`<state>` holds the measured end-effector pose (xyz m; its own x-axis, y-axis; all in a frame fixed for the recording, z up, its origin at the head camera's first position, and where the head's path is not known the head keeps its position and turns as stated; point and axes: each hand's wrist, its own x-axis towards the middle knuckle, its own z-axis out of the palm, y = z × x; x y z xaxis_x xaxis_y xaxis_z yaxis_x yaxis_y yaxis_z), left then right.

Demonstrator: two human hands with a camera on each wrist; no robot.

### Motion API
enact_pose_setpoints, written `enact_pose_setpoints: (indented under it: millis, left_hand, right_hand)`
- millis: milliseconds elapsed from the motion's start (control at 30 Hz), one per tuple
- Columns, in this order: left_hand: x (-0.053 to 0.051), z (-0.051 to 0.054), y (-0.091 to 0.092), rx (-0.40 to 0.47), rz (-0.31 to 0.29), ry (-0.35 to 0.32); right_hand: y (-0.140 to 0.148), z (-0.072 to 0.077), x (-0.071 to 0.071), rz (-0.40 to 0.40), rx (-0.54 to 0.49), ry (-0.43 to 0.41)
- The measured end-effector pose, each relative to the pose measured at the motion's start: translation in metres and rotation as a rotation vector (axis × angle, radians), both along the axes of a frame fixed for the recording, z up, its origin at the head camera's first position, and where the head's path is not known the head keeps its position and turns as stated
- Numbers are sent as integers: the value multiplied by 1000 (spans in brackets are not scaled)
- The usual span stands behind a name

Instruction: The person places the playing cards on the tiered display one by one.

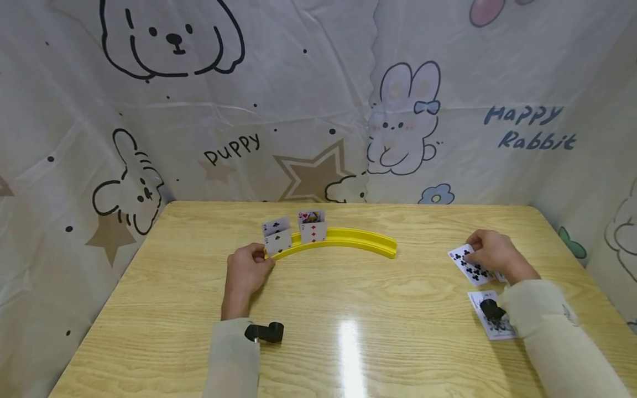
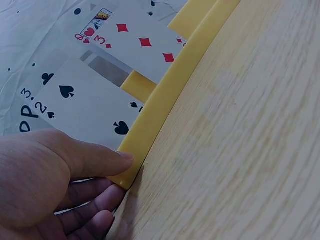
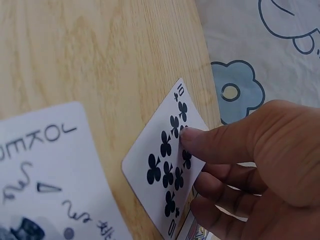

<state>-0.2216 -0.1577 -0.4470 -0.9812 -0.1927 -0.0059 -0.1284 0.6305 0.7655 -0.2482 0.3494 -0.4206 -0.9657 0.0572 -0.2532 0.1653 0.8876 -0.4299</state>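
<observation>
Closed thumb-against-fingers on the ten of clubs (image 3: 165, 160) with the right grip (image 1: 497, 254), near one edge of it, over at the right side of the bench (image 1: 373, 298). Raised at least along that pinched edge (contact elsewhere hard to judge). Could drag along another card (image 3: 196, 231), peeking out close under the curled fingers, through catching both at once. Could also swivel or slip, from being pinched so far off its middle, or crease under too hard a squeeze.

Note the joker (image 3: 55, 172) lying nearby, partly hidden by the right sleeve (image 1: 537, 315) in the head view; could be brushed askew by a low wrist.

Curled around the left end of the yellow card holder (image 1: 360, 237) with the left grip (image 1: 249, 268), thumb over the near wall. Could skid or rock the holder by an uneven pull there, tipping out the two of spades (image 1: 278, 241), the clubs card (image 1: 276, 224) behind it, the three of diamonds (image 1: 314, 232) or the queen of hearts (image 1: 312, 216).
</observation>
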Motion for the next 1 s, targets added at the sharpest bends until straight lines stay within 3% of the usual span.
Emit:
enact_pose_setpoints:
  millis: [367, 1000]
  left_hand:
    - [0, -1, 0, 7, 1, 6]
    - [0, -1, 0, 2, 2, -4]
  right_hand:
    - [-5, 1, 3, -12, -2, 25]
    - [-3, 17, 4, 82, -33, 117]
